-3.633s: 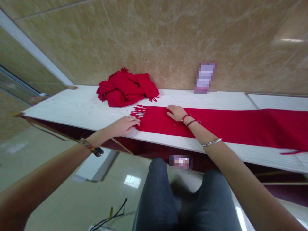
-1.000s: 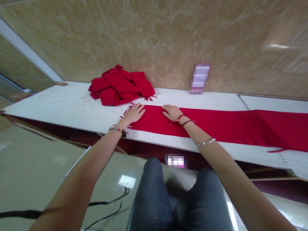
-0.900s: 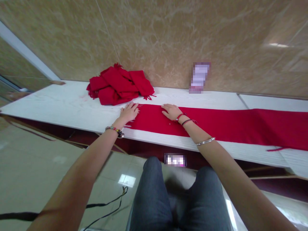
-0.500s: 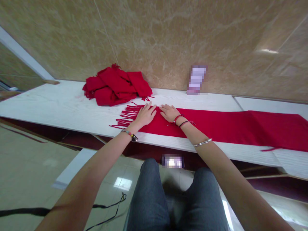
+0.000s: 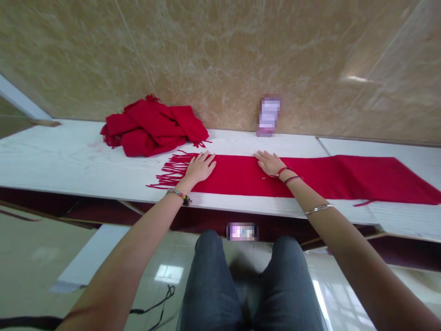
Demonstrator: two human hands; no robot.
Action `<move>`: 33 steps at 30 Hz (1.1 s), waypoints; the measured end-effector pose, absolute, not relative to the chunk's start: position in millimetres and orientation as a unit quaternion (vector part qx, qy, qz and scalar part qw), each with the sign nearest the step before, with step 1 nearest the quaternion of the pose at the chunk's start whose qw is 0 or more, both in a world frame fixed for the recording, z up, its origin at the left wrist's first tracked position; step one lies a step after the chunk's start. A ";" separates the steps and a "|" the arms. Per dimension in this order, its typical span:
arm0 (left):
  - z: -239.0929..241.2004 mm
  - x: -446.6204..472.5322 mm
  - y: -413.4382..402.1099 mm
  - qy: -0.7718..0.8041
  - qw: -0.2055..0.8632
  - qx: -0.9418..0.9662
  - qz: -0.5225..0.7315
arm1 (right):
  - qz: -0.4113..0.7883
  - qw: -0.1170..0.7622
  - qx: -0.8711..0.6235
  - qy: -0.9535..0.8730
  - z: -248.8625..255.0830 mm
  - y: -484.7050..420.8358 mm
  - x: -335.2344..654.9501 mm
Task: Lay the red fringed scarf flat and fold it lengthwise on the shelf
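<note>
A long red scarf [image 5: 237, 177] lies stretched flat along the white tabletop, its fringe [image 5: 172, 171] spread out at the left end. Close to that fringe, my left hand [image 5: 200, 168] rests on the cloth with fingers extended. My right hand [image 5: 270, 164] lies flat on the scarf farther right, fingers stretched towards its far edge. Neither hand grips the fabric. The right part of the scarf looks folded double, and a few fringe strands [image 5: 363, 202] poke out at its near edge. Behind my left hand sits a crumpled pile of red scarves [image 5: 155, 128].
A brown marbled wall [image 5: 220, 59] rises behind the white table [image 5: 79, 158]. A blurred-out phone-like object [image 5: 269, 115] leans against it. Another blurred screen [image 5: 241, 231] shows below the front edge, above my knees. A black strap [image 5: 155, 305] trails at lower left.
My right hand has slid right along the scarf, widening the space between my hands. My left hand stays by the fringe. The view has shifted, bringing more of the scarf's right end into sight.
</note>
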State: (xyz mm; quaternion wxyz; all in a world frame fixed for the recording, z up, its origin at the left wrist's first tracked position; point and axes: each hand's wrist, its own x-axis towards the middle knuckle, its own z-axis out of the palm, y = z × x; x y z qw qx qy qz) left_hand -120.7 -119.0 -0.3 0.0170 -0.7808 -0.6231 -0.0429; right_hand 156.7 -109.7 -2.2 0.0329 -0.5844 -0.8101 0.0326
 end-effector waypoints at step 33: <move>20.4 -109.1 -143.6 -0.276 0.041 -0.953 -0.118 | 0.068 0.252 -0.191 -0.946 -2.4 -186.4 144.0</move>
